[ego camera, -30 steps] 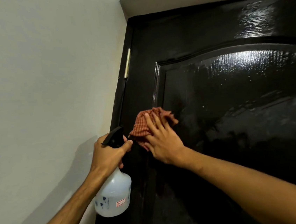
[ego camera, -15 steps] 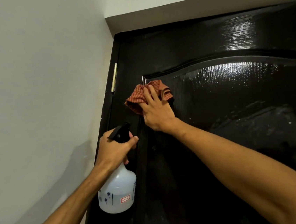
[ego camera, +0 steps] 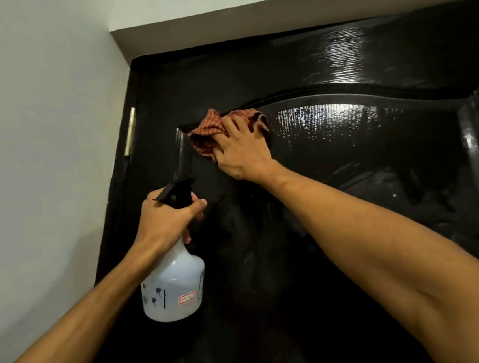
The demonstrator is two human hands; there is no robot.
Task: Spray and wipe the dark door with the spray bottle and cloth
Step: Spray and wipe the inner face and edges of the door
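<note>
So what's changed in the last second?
The right hand slid the cloth up the door, from the left edge of the raised panel to its arched top corner. The left hand still grips the bottle, held lower down as before.

On door [ego camera: 352,199] — cloth [ego camera: 207,137] (bottle [ego camera: 172,289] below-left)
</note>
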